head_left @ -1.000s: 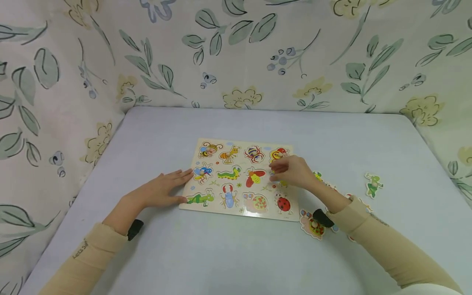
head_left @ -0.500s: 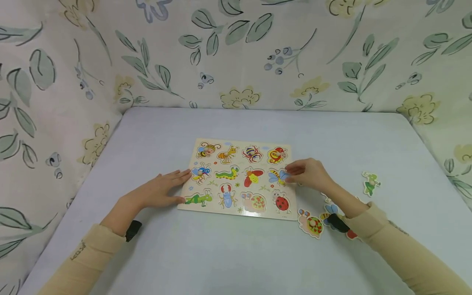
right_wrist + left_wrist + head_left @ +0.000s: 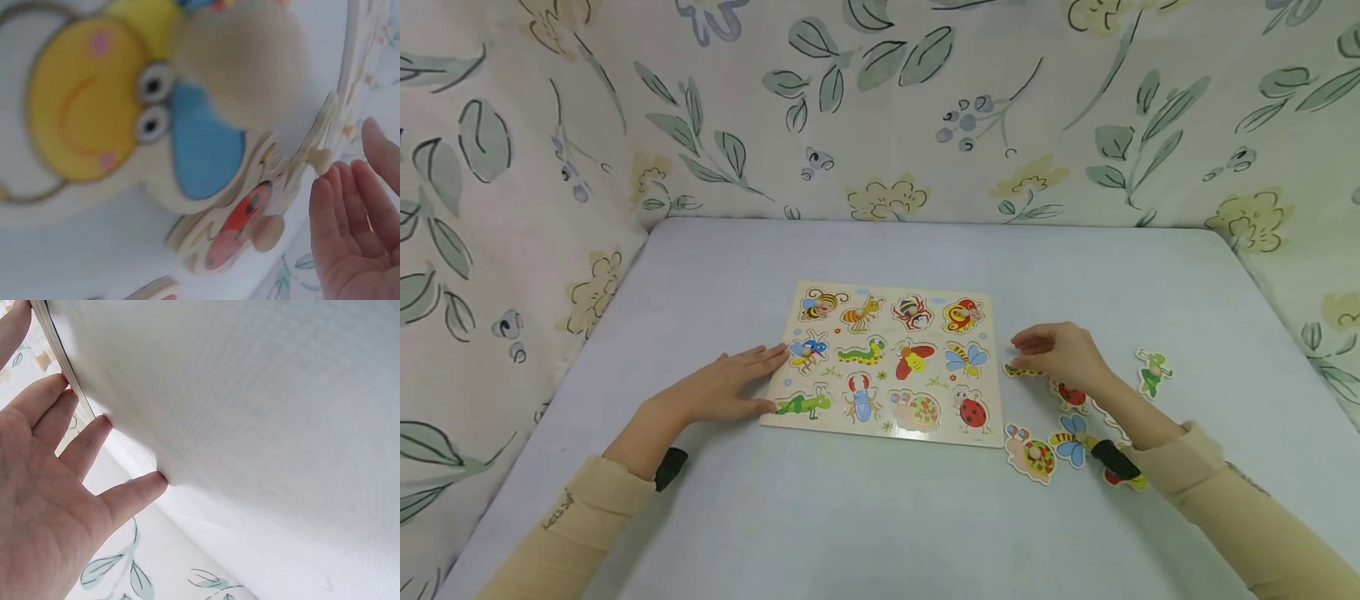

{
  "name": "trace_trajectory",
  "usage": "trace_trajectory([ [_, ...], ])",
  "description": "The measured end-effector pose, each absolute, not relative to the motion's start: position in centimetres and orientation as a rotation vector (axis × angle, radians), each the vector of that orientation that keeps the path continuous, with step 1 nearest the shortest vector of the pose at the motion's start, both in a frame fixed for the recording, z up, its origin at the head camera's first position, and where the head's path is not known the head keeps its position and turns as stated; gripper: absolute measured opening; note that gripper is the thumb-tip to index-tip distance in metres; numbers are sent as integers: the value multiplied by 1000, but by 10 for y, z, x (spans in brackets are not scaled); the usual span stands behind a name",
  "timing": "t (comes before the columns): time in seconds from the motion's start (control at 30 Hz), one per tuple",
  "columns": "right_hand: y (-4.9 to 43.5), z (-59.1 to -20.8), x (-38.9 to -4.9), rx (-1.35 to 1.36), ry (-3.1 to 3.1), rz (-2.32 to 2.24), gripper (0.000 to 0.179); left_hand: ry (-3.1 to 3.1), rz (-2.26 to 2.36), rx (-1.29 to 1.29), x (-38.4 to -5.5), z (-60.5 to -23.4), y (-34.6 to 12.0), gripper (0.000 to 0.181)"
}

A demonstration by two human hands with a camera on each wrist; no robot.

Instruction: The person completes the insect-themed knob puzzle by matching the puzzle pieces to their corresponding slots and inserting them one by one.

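In the head view, an insect puzzle board (image 3: 887, 333) lies on the table. Knobbed pieces fill its top row, and a mosquito piece (image 3: 808, 350) sits at the left of the middle row; other spots show flat printed insects. My left hand (image 3: 722, 387) touches the board's left edge with extended fingers. Just right of the board, my right hand (image 3: 1067, 358) hovers over a caterpillar piece (image 3: 1015, 372), partly hidden. In the right wrist view its thumb and fingers stand apart beside a knobbed piece (image 3: 319, 153), nothing between them.
Loose pieces lie right of the board: a snail (image 3: 1032, 456), a dragonfly (image 3: 1072, 439), a ladybug (image 3: 1072, 397) and, further off, a green grasshopper (image 3: 1152, 372). Another red and yellow piece (image 3: 1138, 481) is partly under the right wrist. A floral cloth (image 3: 850, 100) hangs behind the table.
My right hand has left the board's upper right, where a red and yellow piece now shows in the top row, and moved right to the caterpillar piece. The left hand stays put.
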State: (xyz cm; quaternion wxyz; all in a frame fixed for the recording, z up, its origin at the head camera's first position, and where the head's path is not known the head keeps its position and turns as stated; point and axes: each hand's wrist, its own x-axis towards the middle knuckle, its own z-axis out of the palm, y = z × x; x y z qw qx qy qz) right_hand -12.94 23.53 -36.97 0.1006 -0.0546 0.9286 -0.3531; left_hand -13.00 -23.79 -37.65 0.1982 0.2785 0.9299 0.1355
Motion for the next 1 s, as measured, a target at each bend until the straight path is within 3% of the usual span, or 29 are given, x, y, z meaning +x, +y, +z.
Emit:
trace_trajectory([
  [0.33,248,-368,-131,-147,2697,-958,36,2600,375,782,-131,-376,-238,79],
  [1.0,246,-375,-134,-123,2669,-914,18,2597,384,774,-131,-378,-239,80],
])
